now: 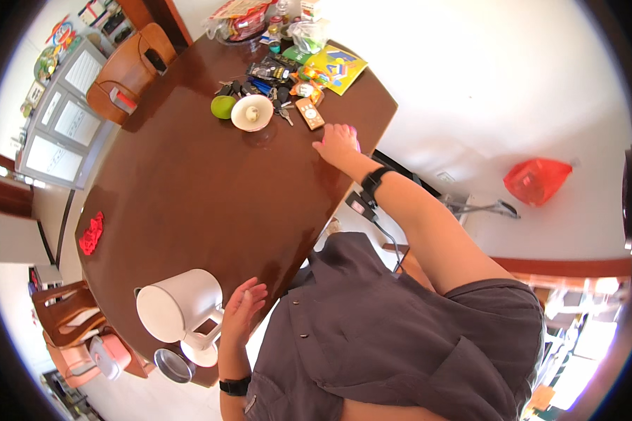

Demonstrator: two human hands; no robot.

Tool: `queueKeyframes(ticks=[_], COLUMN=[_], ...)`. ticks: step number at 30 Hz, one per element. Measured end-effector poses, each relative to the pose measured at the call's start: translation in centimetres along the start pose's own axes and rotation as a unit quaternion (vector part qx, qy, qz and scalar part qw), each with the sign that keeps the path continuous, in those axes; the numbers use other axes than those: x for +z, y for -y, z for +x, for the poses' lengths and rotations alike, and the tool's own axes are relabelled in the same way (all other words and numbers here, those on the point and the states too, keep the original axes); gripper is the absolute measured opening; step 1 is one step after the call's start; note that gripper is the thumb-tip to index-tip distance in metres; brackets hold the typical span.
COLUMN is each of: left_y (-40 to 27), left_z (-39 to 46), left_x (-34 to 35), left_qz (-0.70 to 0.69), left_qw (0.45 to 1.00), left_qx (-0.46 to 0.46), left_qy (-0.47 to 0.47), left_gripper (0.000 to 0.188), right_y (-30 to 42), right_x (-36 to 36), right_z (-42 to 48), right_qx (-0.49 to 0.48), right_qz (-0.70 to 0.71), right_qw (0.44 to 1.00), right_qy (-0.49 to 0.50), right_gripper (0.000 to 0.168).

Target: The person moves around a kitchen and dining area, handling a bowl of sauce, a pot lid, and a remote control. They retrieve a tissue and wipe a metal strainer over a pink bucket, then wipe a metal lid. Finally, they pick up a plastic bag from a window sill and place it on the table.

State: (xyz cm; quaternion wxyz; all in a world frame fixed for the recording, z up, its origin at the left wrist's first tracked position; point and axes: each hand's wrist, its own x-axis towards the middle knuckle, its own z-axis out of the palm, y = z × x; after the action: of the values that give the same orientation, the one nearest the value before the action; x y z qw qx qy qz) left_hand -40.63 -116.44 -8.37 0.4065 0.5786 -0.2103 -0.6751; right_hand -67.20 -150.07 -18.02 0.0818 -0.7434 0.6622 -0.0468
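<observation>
My right hand [339,143] is at the table's right edge, palm down, fingers bent. Bits of pink show beside its fingers; whether it grips something is hidden. Just beyond lies a tan remote control [310,114]. My left hand [245,308] is held near the front edge, fingers apart and holding nothing. Beside it stands a white kettle [179,302], its handle toward that hand. A round clear dish with a dark rim [174,366] sits close to the kettle. Farther off, a white bowl [242,117] with a small pale round thing [253,113] inside stands against a green fruit [223,107].
Keys [286,114], orange-wrapped packets [306,89], a yellow booklet [345,68] and plastic bags [308,36] crowd the far end of the brown table [200,194]. A crumpled red cloth [91,234] lies at the left edge. A black power adapter [360,206] with a cable is by the right edge.
</observation>
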Motion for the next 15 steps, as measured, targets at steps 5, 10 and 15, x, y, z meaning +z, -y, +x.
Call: queueKeyframes(ticks=[5, 10, 15], left_y=[0.6, -1.3, -1.8], left_z=[1.4, 3.9, 6.7], left_x=[3.8, 8.7, 10.8], left_qz=[-0.119, -0.115, -0.116], left_qw=[0.986, 0.982, 0.980], left_qx=[0.038, 0.063, 0.068], left_qy=[-0.107, -0.136, -0.145], left_gripper=[0.044, 0.043, 0.043], right_y=[-0.5, -1.5, -2.5], right_x=[0.0, 0.7, -0.6], right_z=[8.9, 11.9, 13.4], right_qx=[0.086, 0.040, -0.054], right_qz=[-0.001, 0.030, 0.026], right_qw=[0.988, 0.974, 0.973], right_qy=[0.126, 0.222, 0.224], right_gripper=[0.072, 0.062, 0.050])
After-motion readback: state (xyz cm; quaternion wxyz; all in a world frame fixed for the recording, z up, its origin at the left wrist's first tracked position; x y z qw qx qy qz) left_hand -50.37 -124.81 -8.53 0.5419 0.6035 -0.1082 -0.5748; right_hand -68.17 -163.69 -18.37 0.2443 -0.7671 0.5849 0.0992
